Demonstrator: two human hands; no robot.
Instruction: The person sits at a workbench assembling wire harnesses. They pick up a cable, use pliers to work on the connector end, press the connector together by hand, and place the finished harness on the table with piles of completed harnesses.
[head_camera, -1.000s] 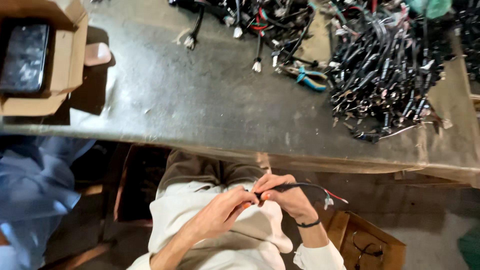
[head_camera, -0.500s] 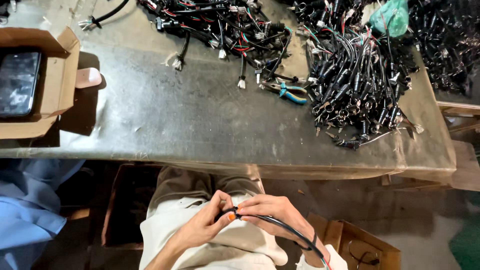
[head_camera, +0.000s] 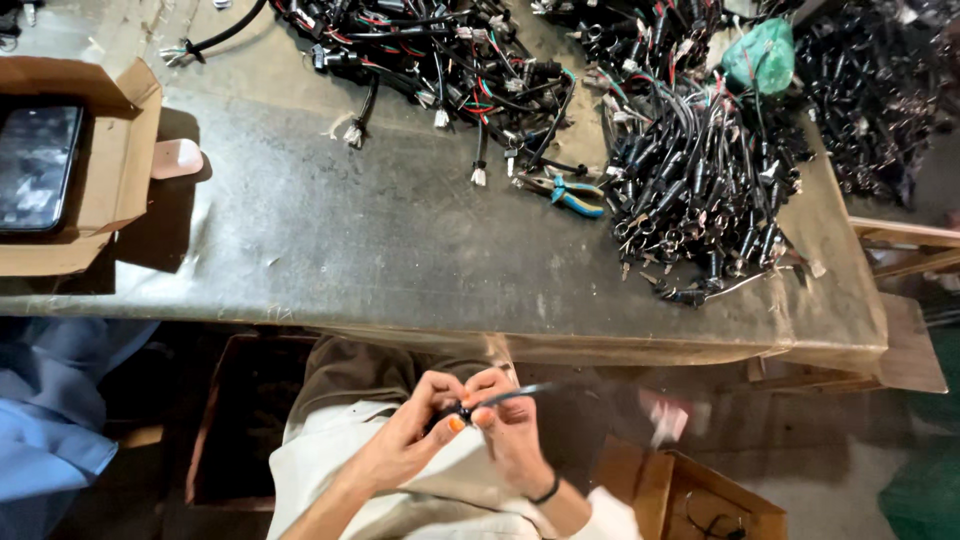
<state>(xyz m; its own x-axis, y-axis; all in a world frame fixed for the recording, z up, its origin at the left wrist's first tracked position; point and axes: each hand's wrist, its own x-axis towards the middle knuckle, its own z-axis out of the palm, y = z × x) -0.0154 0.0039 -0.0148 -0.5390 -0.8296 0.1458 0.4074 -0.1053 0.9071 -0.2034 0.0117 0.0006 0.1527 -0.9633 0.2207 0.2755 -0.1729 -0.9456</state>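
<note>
Below grey workbench (head_camera: 400, 240), left hand (head_camera: 405, 440) and right hand (head_camera: 510, 430) fingers pinching black cable (head_camera: 500, 398) between them

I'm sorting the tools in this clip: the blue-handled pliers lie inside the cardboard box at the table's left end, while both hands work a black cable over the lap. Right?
Not quite. The head view shows the blue-handled pliers lying on the bare table beside the wire piles, not in the cardboard box. The rest holds: left hand and right hand both work a black cable over the lap.
</note>
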